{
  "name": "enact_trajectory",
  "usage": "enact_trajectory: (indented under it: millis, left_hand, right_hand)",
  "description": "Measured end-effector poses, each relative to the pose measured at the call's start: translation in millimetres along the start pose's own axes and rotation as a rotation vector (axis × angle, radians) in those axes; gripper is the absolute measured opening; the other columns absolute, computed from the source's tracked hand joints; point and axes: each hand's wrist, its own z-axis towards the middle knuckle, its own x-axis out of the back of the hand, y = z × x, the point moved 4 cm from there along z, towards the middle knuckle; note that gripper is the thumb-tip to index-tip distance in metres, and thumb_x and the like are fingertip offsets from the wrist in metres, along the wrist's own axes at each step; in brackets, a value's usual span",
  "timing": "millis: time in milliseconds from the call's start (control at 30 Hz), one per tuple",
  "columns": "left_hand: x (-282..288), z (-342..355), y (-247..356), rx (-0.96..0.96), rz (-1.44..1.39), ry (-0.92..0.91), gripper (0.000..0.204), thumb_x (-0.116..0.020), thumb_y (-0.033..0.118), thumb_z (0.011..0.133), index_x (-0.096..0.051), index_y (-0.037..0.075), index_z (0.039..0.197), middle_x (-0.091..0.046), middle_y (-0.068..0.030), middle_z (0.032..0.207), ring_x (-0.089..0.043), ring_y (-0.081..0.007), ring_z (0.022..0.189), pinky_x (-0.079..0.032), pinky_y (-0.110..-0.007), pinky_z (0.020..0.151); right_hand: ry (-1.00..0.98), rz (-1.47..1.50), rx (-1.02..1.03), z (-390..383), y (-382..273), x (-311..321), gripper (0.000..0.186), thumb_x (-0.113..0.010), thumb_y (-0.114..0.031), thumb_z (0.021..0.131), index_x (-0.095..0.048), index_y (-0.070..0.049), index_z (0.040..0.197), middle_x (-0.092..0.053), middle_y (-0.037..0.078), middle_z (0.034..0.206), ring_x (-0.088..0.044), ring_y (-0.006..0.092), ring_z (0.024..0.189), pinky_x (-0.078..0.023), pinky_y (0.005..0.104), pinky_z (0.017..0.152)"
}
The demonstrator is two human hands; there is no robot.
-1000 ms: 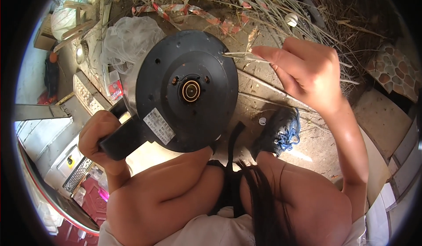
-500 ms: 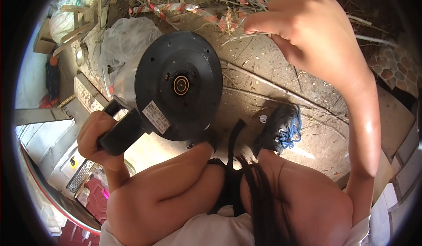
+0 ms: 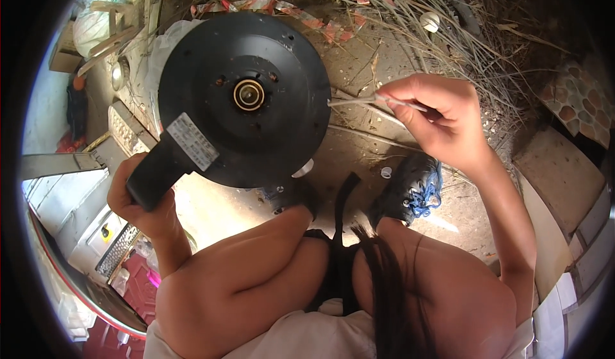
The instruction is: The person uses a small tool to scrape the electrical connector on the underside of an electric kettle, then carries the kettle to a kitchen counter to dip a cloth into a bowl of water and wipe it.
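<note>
An electric kettle [image 3: 275, 138] is tipped so that its round black underside faces me, with a brass-ringed socket [image 3: 248, 95] at the centre and a pale label near the handle. My left hand [image 3: 144, 199] is closed around its black handle [image 3: 157, 176]. To the right of the kettle, my right hand [image 3: 442, 118] pinches a thin pale twig [image 3: 359, 101] between thumb and fingers. The twig's tip meets the right rim of the underside in this view; whether it touches I cannot tell. The kettle's body is mostly hidden behind its base.
Dry stalks [image 3: 410, 38] lie heaped at the far side, with red-and-white tape [image 3: 307, 18] among them. A clear plastic bag [image 3: 160, 58] is behind the kettle. My shoe [image 3: 410, 192] rests on the ground below, near a small white cap [image 3: 385, 173].
The kettle has shifted slightly left and up, its underside turned more squarely toward me. My right hand has come down from the upper right, bringing the twig to the kettle's rim.
</note>
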Motion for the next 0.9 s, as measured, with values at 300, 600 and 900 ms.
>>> enact_trajectory:
  millis: [300, 600, 900]
  left_hand:
    - [1, 2, -5, 0.16, -0.177, 0.009, 0.031, -0.047, 0.0, 0.047, -0.053, -0.007, 0.077, -0.053, -0.0068, 0.064, -0.049, -0.0113, 0.054, -0.037, -0.018, 0.052]
    - [5, 1, -6, 0.147, -0.197, -0.075, 0.031, -0.05, -0.001, 0.048, -0.055, -0.008, 0.078, -0.056, -0.007, 0.068, -0.052, -0.0119, 0.059, -0.041, -0.019, 0.06]
    - [6, -2, 0, -0.002, -0.189, -0.148, 0.037, -0.058, -0.008, 0.055, -0.057, -0.01, 0.092, -0.058, -0.0087, 0.075, -0.057, -0.0161, 0.069, -0.044, -0.024, 0.07]
  right_hand:
    - [-0.109, -0.049, 0.059, 3, -10, -4, 0.013, -0.06, 0.007, 0.076, -0.065, 0.001, 0.086, -0.066, 0.009, 0.076, -0.063, 0.0132, 0.064, -0.049, 0.0226, 0.057]
    - [-0.017, -0.324, 0.135, 0, -22, -10, 0.016, -0.063, -0.007, 0.07, -0.064, -0.016, 0.083, -0.05, 0.001, 0.057, -0.053, 0.0173, 0.048, -0.041, 0.0308, 0.041]
    - [-0.261, -0.966, 0.356, 20, -67, -17, 0.022, -0.064, -0.01, 0.06, -0.064, -0.014, 0.082, -0.039, 0.002, 0.054, -0.045, 0.0143, 0.043, -0.035, 0.0277, 0.037]
